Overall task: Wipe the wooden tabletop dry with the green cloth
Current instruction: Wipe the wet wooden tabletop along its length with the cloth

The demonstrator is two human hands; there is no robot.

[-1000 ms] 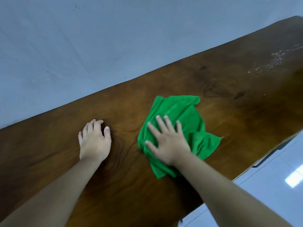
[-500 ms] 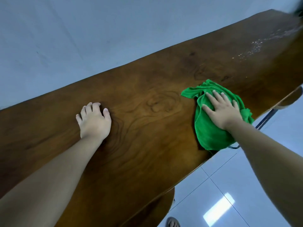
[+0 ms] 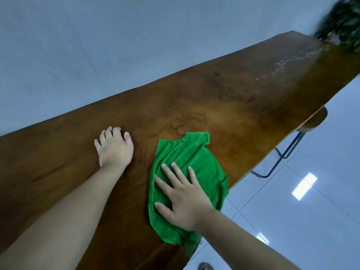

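Now the right hand presses flat, fingers spread, on the green cloth at the tabletop's near edge, left hand bracing loosely curled, empty; best sweep firmly toward the droplets at two o'clock

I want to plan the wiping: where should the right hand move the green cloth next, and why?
Probably slide the green cloth under the right hand toward the far end, because water droplets sit there near the plant, while the left hand braces on the tabletop.
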